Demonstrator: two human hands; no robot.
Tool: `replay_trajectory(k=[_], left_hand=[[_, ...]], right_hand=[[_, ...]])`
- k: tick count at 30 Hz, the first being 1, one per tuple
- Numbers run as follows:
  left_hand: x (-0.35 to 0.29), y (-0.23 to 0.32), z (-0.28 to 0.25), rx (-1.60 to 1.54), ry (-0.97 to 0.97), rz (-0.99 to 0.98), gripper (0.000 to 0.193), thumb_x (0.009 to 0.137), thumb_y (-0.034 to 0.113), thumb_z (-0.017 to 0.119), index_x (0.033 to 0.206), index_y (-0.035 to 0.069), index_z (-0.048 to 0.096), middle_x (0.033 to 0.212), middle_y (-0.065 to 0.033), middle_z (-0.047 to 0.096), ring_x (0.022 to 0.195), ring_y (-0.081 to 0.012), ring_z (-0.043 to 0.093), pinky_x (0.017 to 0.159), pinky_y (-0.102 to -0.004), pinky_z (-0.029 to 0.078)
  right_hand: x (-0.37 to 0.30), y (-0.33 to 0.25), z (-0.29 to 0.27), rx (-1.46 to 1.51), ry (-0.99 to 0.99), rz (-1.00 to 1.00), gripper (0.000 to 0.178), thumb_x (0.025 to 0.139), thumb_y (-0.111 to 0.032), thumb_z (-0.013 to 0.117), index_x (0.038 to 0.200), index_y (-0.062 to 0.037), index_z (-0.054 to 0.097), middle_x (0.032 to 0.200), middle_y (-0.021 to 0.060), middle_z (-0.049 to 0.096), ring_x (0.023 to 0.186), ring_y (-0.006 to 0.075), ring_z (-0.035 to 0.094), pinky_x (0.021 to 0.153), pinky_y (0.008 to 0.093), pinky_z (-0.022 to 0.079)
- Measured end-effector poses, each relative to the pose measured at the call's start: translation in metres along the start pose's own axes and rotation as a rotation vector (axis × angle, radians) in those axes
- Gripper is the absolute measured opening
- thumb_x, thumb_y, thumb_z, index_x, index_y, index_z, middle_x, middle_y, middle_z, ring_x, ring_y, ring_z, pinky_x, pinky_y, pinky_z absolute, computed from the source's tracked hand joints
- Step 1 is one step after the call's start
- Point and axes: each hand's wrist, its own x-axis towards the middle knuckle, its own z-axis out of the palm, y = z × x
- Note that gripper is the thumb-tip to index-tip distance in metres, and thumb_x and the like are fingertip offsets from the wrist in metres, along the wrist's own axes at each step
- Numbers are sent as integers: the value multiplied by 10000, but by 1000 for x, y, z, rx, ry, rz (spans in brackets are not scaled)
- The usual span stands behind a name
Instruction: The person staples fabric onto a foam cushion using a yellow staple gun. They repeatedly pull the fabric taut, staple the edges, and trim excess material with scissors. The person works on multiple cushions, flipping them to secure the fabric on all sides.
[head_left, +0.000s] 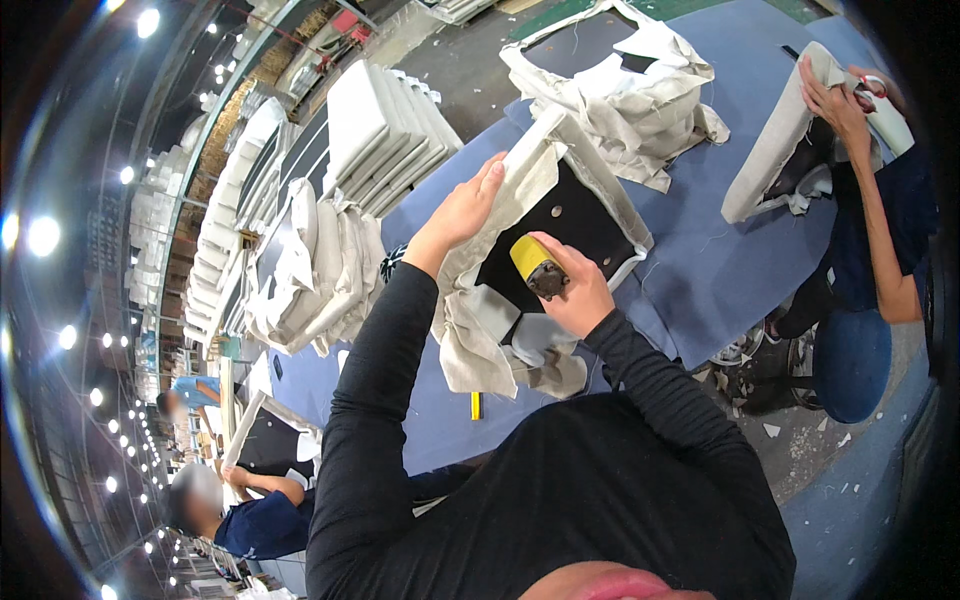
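Here's the panel (590, 200), tilted on the blue table (410, 440) right in front of the person, black underside facing up and cream cloth wrapped over its edges! The left hand (465, 205) lies along the cloth at the upper-left edge, fingers stretched out and held together, gripping nothing that shows. And the right hand (582, 290), over the black face, has its fingers curled round a yellow-and-black tool (532, 262); the fingertips are partly hidden, so how tightly they press, I cannot tell. Loose cloth (475, 345) bunches at the near corner, and just beyond it a yellow stick (476, 405) lies on the table. Up ahead, a cloth-draped piece (620, 85) sits well apart; over on the left, a heap of covered pieces (315, 265) rests near a neat white stack (365, 115). On the right, a co-worker (880, 220) has a hand on another panel (752, 180), beside a blue stool (852, 365); at lower left, a second co-worker (262, 525) reaches toward a dark-faced piece (268, 440).
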Motion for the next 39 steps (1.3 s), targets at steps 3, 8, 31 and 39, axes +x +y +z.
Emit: replay_trajectory(k=[3,8,31,39], left_hand=[[-13,25,-3,90,-26,45,660,1215,547,287,1763,180,321,1571,-308,601,1436,-538,561,1198,-538,457],[-30,19,-7,187,23,200,646,1190,390,485,1783,233,279,1492,-325,642,1368,-526,609,1150,-542,483],[-40,47,-3,211,-75,171,1003,998,210,758,1808,342,181,1587,-241,589,1432,-450,602,1202,-526,479],[-30,4,-7,-218,-116,159,631,1225,451,337,1783,160,298,1795,-175,392,1643,-377,391,1339,-442,311]], right_hand=[[0,2,1,-4,50,-18,766,817,-26,737,1539,-238,599,1150,190,697,1032,468,715,915,512,599],[10,7,-5,138,-16,33,504,950,-160,842,1418,-53,688,1127,194,787,1025,387,788,922,403,608],[42,-35,-29,-1,82,-65,477,939,-88,803,1401,-35,694,1137,180,832,1064,306,829,917,370,624],[45,-4,-31,128,57,89,350,990,-142,818,1298,4,740,1063,92,803,917,180,739,825,328,570]])
